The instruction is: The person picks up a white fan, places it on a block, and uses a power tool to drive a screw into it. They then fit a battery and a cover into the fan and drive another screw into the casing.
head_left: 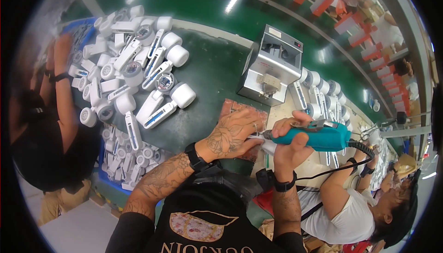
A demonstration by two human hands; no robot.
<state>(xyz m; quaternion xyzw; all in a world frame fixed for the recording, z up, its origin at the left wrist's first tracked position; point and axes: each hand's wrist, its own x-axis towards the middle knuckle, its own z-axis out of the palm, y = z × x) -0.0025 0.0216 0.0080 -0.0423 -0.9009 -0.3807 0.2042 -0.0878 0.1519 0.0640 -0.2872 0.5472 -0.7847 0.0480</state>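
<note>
A teal electric screwdriver (318,137) lies almost level in my right hand (291,153), my fingers and thumb wrapped round its front half. Its tip points left, at a white plastic part (268,147) on a reddish-brown board (226,107). My left hand (233,135), tattooed and with a ring, is bent over that board and steadies the part near the screwdriver tip. The hand hides most of the part, and its fingertips show only in part. A black coiled cord (362,148) runs from the screwdriver's rear end.
White handheld-fan-like units (159,110) are heaped on the green bench at left, with a blue bin (107,177) of white parts below. A silver machine (272,66) stands beyond my hands. More units (318,91) lie at right. People work on both sides.
</note>
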